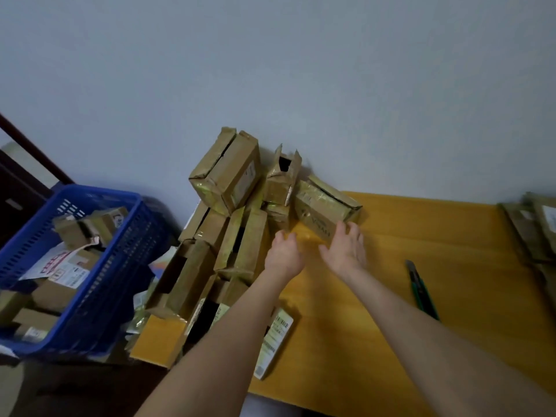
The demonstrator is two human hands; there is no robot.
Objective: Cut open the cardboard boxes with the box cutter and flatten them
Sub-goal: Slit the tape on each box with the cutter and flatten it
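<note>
Two bare hands reach for a taped box (326,209) on the yellow surface (436,236): right hand (346,251) spread wide, touching it; left hand (284,254) open beside it (print unreadable). The cutter (421,288) lies apart, right; a blue basket (99,260) holds more boxes.

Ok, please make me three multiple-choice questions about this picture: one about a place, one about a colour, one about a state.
1. Where does the box cutter lie?
A. in the basket
B. on the yellow table, to the right of both hands
C. in the right hand

2. What colour is the plastic basket?
A. blue
B. red
C. white

3. What are the hands doing?
A. both are open, reaching for a taped box
B. both grip the cutter
C. both rest in the basket

Answers:
1 B, the cutter lies alone on the tabletop.
2 A, its mesh walls are blue.
3 A, the left hand and right hand are spread at the box.
</note>
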